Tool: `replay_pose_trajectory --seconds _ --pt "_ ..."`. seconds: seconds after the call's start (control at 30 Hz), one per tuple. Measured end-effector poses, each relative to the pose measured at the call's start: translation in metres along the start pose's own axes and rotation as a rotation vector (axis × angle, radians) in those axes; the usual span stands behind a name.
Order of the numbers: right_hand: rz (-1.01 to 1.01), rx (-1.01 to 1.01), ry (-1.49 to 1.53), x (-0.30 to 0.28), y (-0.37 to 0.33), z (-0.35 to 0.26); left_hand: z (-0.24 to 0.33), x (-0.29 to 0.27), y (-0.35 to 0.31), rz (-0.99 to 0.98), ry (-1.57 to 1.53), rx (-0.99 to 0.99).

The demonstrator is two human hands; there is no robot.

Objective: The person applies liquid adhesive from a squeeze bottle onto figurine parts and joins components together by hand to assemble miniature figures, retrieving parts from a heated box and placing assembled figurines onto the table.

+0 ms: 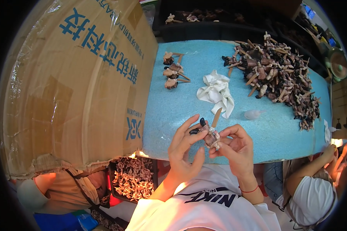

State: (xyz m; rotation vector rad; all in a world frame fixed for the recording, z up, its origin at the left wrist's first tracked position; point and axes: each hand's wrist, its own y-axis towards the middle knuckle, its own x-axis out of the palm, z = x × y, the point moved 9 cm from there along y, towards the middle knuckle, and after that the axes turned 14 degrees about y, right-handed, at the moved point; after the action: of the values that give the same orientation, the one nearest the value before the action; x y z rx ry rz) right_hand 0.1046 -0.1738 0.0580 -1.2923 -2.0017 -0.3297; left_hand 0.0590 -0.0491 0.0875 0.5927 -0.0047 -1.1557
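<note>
Between my two hands, above the front of the blue tabletop [173,127], is a small figurine [212,139] with black boots and a flat tan blade-shaped piece. My left hand [185,150] curls its fingers around the boot side. Thumb and fingertips of my right hand [237,148] pinch the pale end of the figurine; whether a tiny separate part is between them I cannot make out. Beyond the hands lies a crumpled white cloth [216,90]. A small translucent bottle [253,114] rests on its side to the right of it.
A large cardboard box [77,88] walls off the left side. Several figurine parts [173,72] lie beside it. A heap of figurines [273,73] covers the right; a black tray [219,32] stands behind. Below the table is a filled bin [133,177]. Another person's arm [312,165] shows at right.
</note>
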Motion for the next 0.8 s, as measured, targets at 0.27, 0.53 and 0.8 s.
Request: replay_pose_trajectory --seconds 0.27,0.53,0.8 --pt "-0.076 -0.062 -0.008 0.002 -0.007 -0.011 0.013 0.006 -0.001 -0.040 0.006 -0.005" --pt "-0.110 0.059 -0.059 -0.003 -0.008 -0.020 0.041 0.015 0.009 -0.138 0.238 0.188" --pt "-0.133 0.009 -0.082 -0.006 -0.007 -0.024 0.050 0.023 0.010 -0.150 0.308 0.248"
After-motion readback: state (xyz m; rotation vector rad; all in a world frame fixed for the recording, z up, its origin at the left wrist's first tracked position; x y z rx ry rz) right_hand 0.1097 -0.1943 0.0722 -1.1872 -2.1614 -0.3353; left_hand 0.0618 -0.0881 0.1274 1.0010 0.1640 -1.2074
